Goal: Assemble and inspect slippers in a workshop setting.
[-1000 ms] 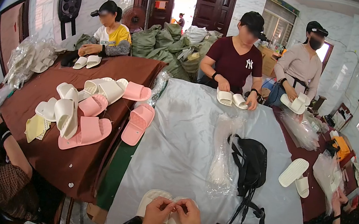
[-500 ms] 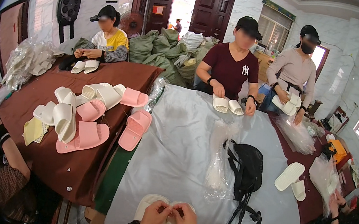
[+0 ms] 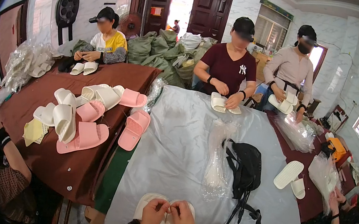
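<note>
A pair of cream-white slippers (image 3: 142, 203) lies side by side at the near edge of the grey-covered table (image 3: 174, 147). Over them, my left hand (image 3: 153, 216) and my right hand (image 3: 183, 220) almost meet, thumb and fingers pinched. Anything between the fingertips is too small to make out. My hands hide most of the slippers' straps. Each of my wrists wears a black band.
A black bag (image 3: 246, 170) with trailing straps lies right of centre, beside clear plastic bags (image 3: 219, 162). Pink slippers (image 3: 134, 128) and white slippers (image 3: 64, 121) crowd the brown-covered table (image 3: 44, 171). Co-workers handle slippers across the tables; green sacks (image 3: 151, 47) stand behind.
My fingertips have parted slightly, both hands still above the slippers. Across the table, the co-worker in dark red has brought both hands together over a white slipper pair.
</note>
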`<state>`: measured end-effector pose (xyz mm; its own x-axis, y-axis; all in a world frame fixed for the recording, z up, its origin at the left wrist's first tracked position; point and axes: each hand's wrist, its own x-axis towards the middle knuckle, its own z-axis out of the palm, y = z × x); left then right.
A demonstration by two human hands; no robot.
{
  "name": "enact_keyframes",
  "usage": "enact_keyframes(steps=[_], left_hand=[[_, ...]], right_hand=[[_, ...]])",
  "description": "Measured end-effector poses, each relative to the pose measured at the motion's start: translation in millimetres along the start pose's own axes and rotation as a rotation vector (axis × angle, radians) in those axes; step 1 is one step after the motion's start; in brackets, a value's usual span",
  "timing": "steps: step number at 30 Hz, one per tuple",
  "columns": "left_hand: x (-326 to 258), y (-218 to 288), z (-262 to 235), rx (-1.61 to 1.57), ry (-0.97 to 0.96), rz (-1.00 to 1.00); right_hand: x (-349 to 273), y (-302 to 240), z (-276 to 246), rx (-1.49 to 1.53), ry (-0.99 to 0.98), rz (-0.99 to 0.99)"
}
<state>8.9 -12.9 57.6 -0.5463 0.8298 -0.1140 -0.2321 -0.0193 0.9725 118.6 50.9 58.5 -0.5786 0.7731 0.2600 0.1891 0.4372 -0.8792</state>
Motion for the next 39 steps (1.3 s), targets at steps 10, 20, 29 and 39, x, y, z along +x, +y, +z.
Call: enact_keyframes(steps=[10,20,29,39], left_hand=[[-4,-8,4,0.127,0.059,0.129],[-3,-7,6,0.195,0.063,0.143],[-1,-12,6,0.054,0.085,0.1],[0,-13,3,0.089,0.064,0.108]], right_hand=[[1,-4,-2,0.001,-0.036,0.017],[1,1,0,0.041,-0.035,0.045],[1,9,1,0.002,-0.037,-0.03],[0,-3,-1,0.062,-0.036,0.089]])
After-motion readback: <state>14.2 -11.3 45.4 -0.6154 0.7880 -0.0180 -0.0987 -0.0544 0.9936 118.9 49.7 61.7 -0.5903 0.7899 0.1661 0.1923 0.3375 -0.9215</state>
